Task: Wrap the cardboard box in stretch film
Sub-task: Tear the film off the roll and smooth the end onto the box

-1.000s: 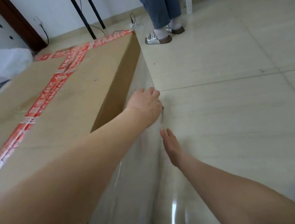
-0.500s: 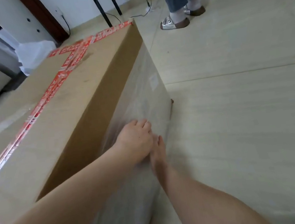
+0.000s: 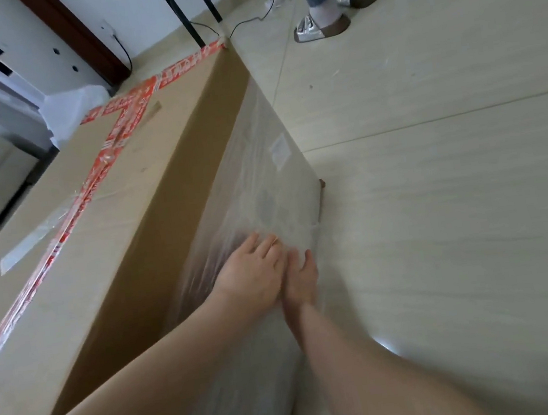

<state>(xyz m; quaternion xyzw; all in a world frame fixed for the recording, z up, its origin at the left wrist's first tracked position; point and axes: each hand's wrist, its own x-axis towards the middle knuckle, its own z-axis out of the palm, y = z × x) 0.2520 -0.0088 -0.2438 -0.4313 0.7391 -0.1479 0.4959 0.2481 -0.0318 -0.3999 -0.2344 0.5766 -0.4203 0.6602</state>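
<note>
In the upper left of the frame a white plastic bag (image 3: 73,104) is lying against the wall. Below it, the cardboard box (image 3: 105,248) is filling the left half of the frame, sitting on the floor and stretching from the lower left up to the top centre. Red tape (image 3: 91,191) is running along its top face and branching across the far end.

The stretch film (image 3: 260,160) is clinging to the box's side face just right of the top edge. It is covering the lower part of that face and leaving a bare brown strip above.

Near the centre, the left hand (image 3: 253,278) is pressing flat on the film with its fingers straight and slightly spread, gripping nothing. Just to its right and touching it, the right hand (image 3: 302,285) is lying against the film with its fingers straight and together, also holding nothing.

The pale tiled floor (image 3: 440,221) is taking up the right half of the frame. At the top, right of centre, another person's feet (image 3: 322,23) in sandals are standing beside a black cable (image 3: 243,23).
</note>
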